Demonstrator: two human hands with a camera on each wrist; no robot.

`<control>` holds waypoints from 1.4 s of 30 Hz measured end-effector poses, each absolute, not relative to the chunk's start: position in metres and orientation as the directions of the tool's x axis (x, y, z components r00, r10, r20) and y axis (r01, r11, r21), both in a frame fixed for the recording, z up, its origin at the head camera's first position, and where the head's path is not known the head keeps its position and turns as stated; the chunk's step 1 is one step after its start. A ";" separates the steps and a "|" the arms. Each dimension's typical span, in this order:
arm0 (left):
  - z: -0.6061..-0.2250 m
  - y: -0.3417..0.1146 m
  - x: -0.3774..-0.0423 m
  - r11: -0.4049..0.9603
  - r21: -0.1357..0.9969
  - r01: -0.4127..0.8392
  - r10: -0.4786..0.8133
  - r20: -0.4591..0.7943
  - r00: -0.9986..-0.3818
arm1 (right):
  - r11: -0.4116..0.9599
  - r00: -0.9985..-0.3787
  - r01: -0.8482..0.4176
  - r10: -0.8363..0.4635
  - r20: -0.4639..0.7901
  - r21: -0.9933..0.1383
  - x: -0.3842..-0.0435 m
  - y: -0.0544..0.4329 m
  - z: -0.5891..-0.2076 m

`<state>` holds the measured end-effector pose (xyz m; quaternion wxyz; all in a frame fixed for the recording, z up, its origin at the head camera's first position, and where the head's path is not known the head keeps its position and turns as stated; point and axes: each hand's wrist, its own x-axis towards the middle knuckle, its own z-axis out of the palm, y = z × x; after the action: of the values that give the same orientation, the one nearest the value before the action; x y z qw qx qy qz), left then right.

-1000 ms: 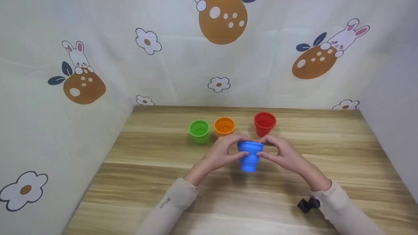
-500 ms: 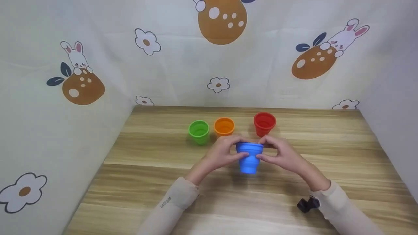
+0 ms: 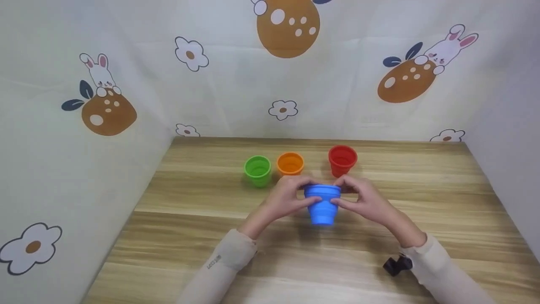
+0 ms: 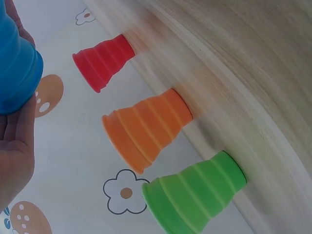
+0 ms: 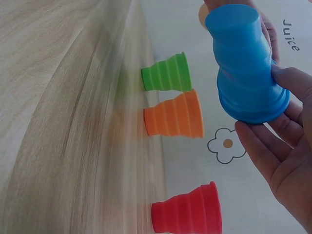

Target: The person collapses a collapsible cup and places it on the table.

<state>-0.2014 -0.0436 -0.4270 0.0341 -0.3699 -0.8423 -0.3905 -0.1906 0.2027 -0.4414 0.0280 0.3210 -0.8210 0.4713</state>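
Both hands hold a blue ribbed collapsible cup [image 3: 323, 207] above the table, its narrow base pointing down. The left hand [image 3: 291, 197] pinches its left side, thumb on the near wall and fingers at the far rim. On the opposite side, the right hand [image 3: 368, 200] grips it the same way. In the right wrist view the whole outside of the blue cup [image 5: 246, 68] shows, with the thumb pressed on its wall. Only part of the blue cup [image 4: 17, 63] appears in the left wrist view, resting against the left hand's fingers.
Behind the hands, a green cup [image 3: 257, 171], an orange cup [image 3: 290, 164] and a red cup [image 3: 342, 161] stand upright on the wooden table [image 3: 177, 253]. A small black object [image 3: 397, 265] sits by the right sleeve. Patterned cloth [image 3: 236, 84] encloses the back and sides.
The blue cup has become slightly longer and fuller in shape, its base a little lower. Both hands keep their grip almost in place; the other cups have not moved.
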 end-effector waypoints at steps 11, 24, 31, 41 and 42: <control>-0.426 -0.044 -0.201 0.445 0.644 0.622 0.578 0.324 -0.749 | 0.354 -0.790 -0.569 -0.486 0.373 -0.743 -0.190 0.200 -0.441; -0.427 -0.043 -0.201 0.466 0.616 0.635 0.562 0.347 -0.751 | 0.344 -0.749 -0.651 -0.437 0.499 -0.677 -0.190 0.197 -0.447; -0.428 -0.040 -0.201 0.458 0.574 0.679 0.540 0.427 -0.725 | 0.379 -0.688 -0.726 -0.394 0.610 -0.574 -0.192 0.195 -0.450; -0.429 -0.038 -0.200 0.489 0.465 0.738 0.521 0.523 -0.675 | 0.424 -0.656 -0.749 -0.366 0.660 -0.509 -0.191 0.192 -0.449; -0.429 -0.037 -0.200 0.498 0.450 0.741 0.519 0.531 -0.670 | 0.427 -0.656 -0.749 -0.363 0.662 -0.507 -0.191 0.191 -0.449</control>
<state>-0.1999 -0.0375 -0.4294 0.1651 -0.3709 -0.8494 -0.3371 -0.1914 0.1914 -0.4492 0.2346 0.3423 -0.8116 0.4112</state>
